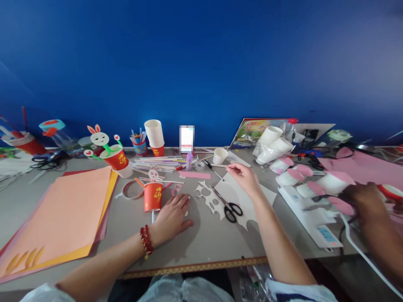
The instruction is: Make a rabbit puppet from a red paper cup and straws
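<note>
My left hand [174, 214] lies palm down with its fingers stretched out on the grey table, and a small white piece shows beside its thumb. Just left of it is a red paper cup [153, 196] with a paper rabbit head [153, 173] above and a pale straw [153, 216] below. My right hand [244, 176] is raised over white paper [262, 193], thumb and fingertips pinched together. A thin pale tip shows by those fingers; what they hold is too small to name. Black-handled scissors [232, 212] lie between my hands, on cut paper scraps [209, 199].
Coloured paper sheets [63, 205] lie at left, near a finished rabbit cup [116, 157]. Straws [160, 163], a purple bottle [189, 161] and a white cup [220, 156] stand or lie behind. At right are a power strip [310, 220] and another person's hand [362, 199].
</note>
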`<state>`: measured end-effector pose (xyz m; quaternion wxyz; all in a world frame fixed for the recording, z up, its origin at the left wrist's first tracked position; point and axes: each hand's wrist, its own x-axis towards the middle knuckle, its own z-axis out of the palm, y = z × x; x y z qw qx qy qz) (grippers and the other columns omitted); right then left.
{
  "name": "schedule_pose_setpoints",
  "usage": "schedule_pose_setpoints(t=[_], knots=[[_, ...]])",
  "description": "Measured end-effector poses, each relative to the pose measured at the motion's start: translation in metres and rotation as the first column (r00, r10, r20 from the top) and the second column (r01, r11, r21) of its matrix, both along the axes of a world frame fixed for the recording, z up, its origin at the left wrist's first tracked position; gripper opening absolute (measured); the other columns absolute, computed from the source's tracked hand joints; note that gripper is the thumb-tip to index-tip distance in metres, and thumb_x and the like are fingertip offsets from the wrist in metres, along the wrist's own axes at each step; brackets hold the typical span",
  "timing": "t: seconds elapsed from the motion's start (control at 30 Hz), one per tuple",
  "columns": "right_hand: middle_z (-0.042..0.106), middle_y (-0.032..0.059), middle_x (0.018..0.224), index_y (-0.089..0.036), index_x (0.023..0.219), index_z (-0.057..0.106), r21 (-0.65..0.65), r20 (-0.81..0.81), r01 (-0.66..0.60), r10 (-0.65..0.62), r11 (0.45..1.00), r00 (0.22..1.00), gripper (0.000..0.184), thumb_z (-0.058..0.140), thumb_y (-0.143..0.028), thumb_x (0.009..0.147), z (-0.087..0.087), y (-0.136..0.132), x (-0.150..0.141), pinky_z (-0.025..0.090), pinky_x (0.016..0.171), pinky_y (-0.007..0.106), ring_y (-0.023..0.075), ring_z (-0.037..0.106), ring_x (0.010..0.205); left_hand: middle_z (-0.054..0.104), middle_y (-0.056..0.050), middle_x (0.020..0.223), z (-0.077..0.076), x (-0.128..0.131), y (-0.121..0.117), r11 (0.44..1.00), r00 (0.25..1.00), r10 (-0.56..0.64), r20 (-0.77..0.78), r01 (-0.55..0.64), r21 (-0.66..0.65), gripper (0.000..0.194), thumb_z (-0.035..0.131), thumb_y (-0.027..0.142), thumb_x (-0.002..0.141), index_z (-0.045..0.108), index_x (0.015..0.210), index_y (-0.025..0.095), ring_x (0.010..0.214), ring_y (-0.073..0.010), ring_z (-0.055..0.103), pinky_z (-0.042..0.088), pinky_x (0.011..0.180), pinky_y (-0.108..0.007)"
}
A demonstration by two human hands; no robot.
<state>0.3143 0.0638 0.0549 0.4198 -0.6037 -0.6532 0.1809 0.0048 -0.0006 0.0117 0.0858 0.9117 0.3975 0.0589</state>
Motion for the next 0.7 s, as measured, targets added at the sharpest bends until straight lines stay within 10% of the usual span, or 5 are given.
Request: schedule_pose_setpoints(t=[0.43,0.7], knots=[[0.074,0.0033,0.086,-0.021,0.093,0.070,-0.125,0.280,-0.223,0.250,0.967,0.927,0.018,0.055,-0.031,0.092,-0.006,0.008,-0.074,0.046,0.065,0.024,0.0176,0.067,0.075,0.049,-0.016,0.146,0.018,-0.005,-0.010,1.000,0.999,-0.009,0.032,0.008,0.019,0.058,0.060,0.046,0.089,0.052,0.136,0.014,0.133,-0.0335,0.046,0.042,0.108,-0.049],[0.074,0.0163,0.082,-0.011,0.125,0.059,-0.207,0.739,-0.120,0.235,0.971,0.631,0.031,0.048,-0.014,0.096,-0.016,0.042,-0.173,0.050,0.070,0.034,0.0285,0.072,0.082,0.068,-0.010,0.117,0.036,-0.036,-0.016,0.995,0.949,0.007,0.314,-0.037,0.087,0.023,0.050,0.029,0.096,0.064,0.110,0.017,0.106,-0.0258,0.062,0.051,0.093,-0.043]])
